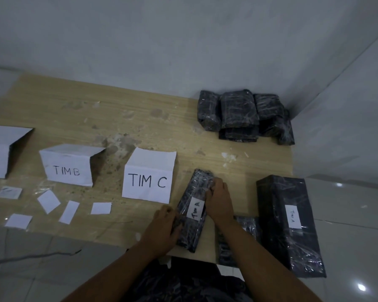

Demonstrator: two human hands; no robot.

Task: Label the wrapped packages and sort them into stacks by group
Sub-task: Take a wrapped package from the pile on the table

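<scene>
Both hands on the wrapped package [193, 209]: left hand [164, 229] cups its near-left edge with fingers curled against the wrap, right hand [219, 200] lies over its right side, fingers bent and pressing near the far end. I see the package sandwiched between the two hands on the wooden table [140, 118], just right of the folded TIM C sign [148, 176]. Long axis runs near-to-far, far end tilted slightly right; its white label [195, 208] reads TIM A, text running along that axis. A larger package [289, 223] with its own TIM A label sits to the right at the table's edge, also lengthwise near-to-far, apart from the held one. Another package [244, 227] lies partly hidden under my right forearm. Unlabelled pile [242, 115] at the far right corner. TIM B sign [67, 165] and loose paper slips [69, 212] off to the left.
</scene>
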